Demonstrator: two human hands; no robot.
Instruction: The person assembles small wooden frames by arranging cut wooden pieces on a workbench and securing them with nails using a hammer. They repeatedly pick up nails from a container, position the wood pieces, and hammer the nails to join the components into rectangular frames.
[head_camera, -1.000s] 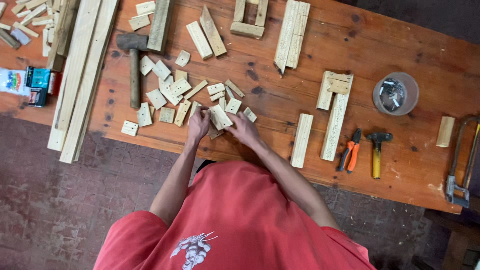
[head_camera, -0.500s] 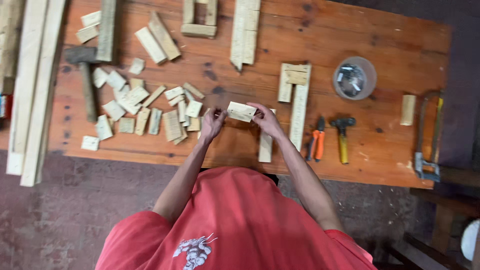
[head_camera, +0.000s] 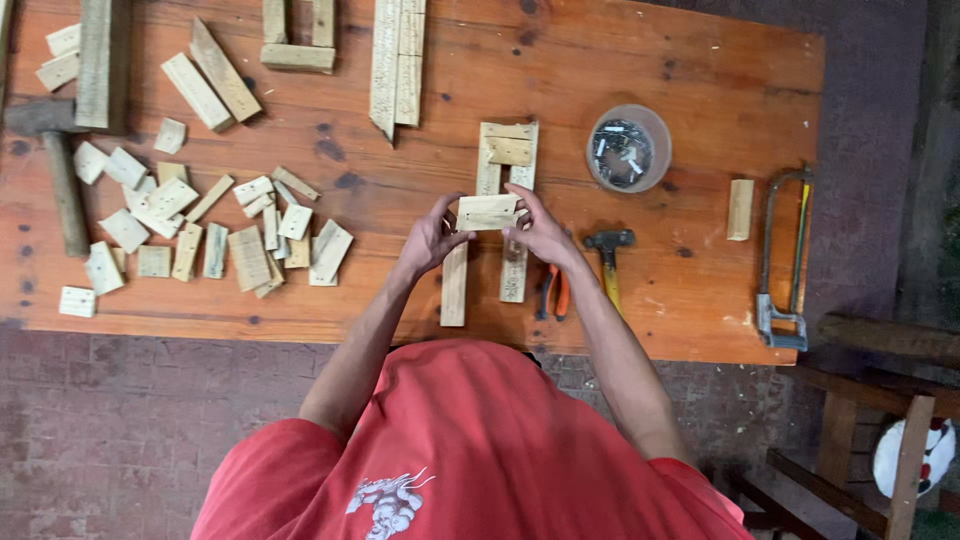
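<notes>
Both hands are on one small wooden block (head_camera: 488, 212): the left hand (head_camera: 432, 238) pinches its left end, the right hand (head_camera: 540, 230) its right end, fingers closed on the wood, holding it flat and crosswise over the two upright slats (head_camera: 486, 235) in the middle of the table (head_camera: 700, 270). A second short block (head_camera: 510, 148) already lies across the top of those slats, so this one sits a little lower down, like the next rung. To do this well, I'd say the block wants to be square to both slats, its ends level with their outer edges, and pressed down flat on both before either hand lets go; whether it touches the slats yet is hard to tell from here. The slats look loose, and the left one reaches lower toward the table edge than the right, so a nudge could skew them. Just right of the right hand lie pliers (head_camera: 553, 293) with orange grips and a small hammer (head_camera: 608, 262), near the wrist and easy to bump. The tub of nails (head_camera: 628, 150) stands up and to the right, within reach, apart from the frame. Further right are a lone block (head_camera: 740, 209) and a hacksaw (head_camera: 782, 262) at the table's end. To the left, a scatter of offcuts (head_camera: 200, 235) and a big mallet (head_camera: 55, 165) sit well apart. Longer boards (head_camera: 398, 65) lie along the far edge, clear of the hands.
</notes>
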